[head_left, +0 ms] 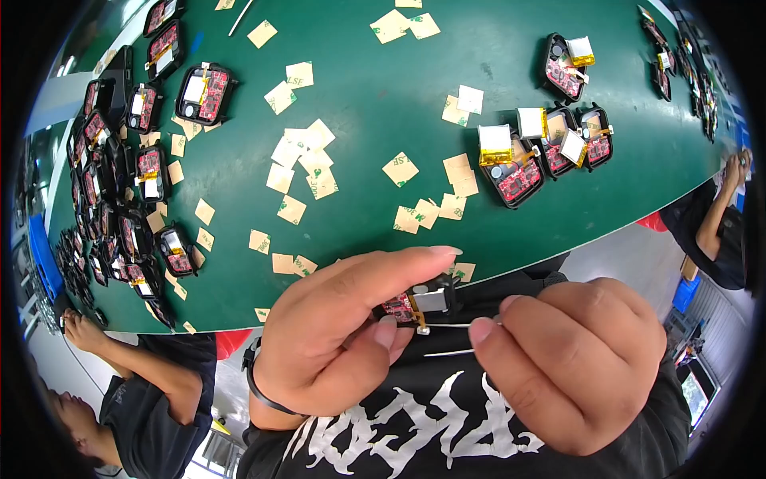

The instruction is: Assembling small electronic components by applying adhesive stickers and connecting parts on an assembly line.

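Note:
My left hand (327, 323) grips a small black device housing (452, 292) between thumb and fingers, just off the table's near edge. Inside it a red circuit board (396, 308) and a silver battery (432, 301) show, partly covered by my fingers. A short amber flex strip with a small pale connector (424, 329) sticks out toward me. My right hand (574, 359) is closed on thin metal tweezers (448, 353), whose two prongs point left and stand apart. The upper prong's tip is at the connector; whether it touches cannot be made out.
Tan backing-paper squares (400, 168) lie scattered over the green table (351, 96). Several black housings with red boards (206, 94) crowd the left side. More housings (515, 182) with loose silver batteries (495, 144) stand at the right. Other people (152, 391) sit at both sides.

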Available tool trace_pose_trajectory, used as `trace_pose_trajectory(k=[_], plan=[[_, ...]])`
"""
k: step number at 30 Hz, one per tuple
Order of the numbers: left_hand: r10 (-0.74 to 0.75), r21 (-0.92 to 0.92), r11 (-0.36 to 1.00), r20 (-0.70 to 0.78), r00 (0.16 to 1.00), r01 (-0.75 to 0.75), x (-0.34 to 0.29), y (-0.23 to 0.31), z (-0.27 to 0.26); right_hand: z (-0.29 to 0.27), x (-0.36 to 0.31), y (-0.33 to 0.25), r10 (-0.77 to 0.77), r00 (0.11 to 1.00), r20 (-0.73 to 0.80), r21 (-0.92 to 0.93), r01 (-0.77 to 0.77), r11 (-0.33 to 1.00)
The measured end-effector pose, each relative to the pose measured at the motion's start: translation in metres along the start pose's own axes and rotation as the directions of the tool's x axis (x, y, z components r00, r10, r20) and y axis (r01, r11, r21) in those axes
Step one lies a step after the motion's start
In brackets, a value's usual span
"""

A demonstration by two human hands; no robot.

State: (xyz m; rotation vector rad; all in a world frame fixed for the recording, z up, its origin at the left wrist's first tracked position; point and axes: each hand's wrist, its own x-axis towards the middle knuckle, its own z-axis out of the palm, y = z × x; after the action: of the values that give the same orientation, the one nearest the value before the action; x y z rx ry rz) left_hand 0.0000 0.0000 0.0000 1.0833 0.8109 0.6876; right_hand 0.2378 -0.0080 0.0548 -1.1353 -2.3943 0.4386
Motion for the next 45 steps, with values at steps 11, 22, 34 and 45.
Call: trace_pose_trajectory(k=[11,22,34,45], plan=[[-0.134,-0.033,0.991,-0.032,0.99,0.133,0.003,0.006,0.003,0.004,0.015,-0.003,-0.109,0.993,0.041,-0.144,0.114,0.983],[-0.229,-0.094,0.97,-0.057,0.972,0.224,0.004,0.013,0.005,0.013,0.006,0.029,-0.498,0.867,0.004,-0.282,0.479,0.831],[-0.204,-0.13,0.971,0.0,0.979,0.202,0.007,0.01,0.0,0.015,0.017,0.019,-0.325,0.946,0.004,-0.019,0.325,0.946],[-0.197,-0.146,0.968,0.064,0.978,0.205,0.007,0.01,-0.003,0.012,0.025,0.03,-0.412,0.91,0.045,0.064,0.409,0.91]])
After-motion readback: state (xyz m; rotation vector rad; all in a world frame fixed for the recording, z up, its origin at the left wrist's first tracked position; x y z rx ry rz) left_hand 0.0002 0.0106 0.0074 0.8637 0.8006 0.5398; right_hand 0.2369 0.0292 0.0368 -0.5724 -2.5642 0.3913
